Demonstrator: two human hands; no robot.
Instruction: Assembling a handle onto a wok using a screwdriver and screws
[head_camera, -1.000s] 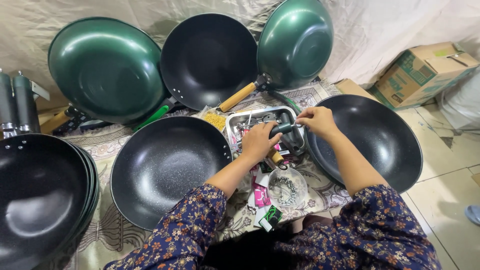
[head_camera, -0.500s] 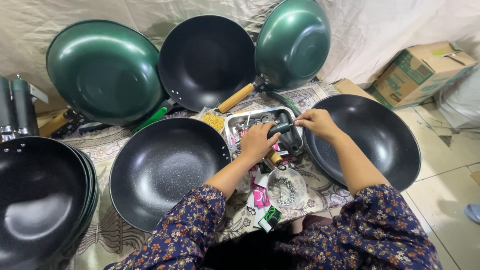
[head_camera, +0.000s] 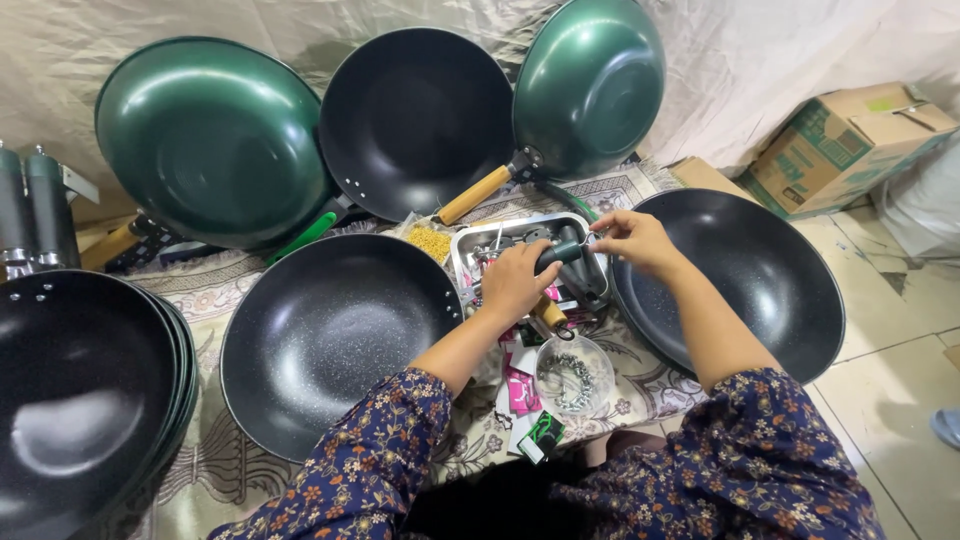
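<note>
Left hand (head_camera: 515, 283) clamped on a dark handle (head_camera: 560, 252) above the metal tray (head_camera: 470, 245). Right hand (head_camera: 632, 238) pinches its far end, fingers together. Black wok (head_camera: 330, 335) left of tray, another black wok (head_camera: 760, 275) right.

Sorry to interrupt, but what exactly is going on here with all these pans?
A person sits among black and green woks. Their left hand grips a dark pan handle over a metal tray of small parts, while the right hand pinches at the handle's end. A handleless black wok lies to the left, another to the right. A clear bowl of screws sits below the tray.
</note>
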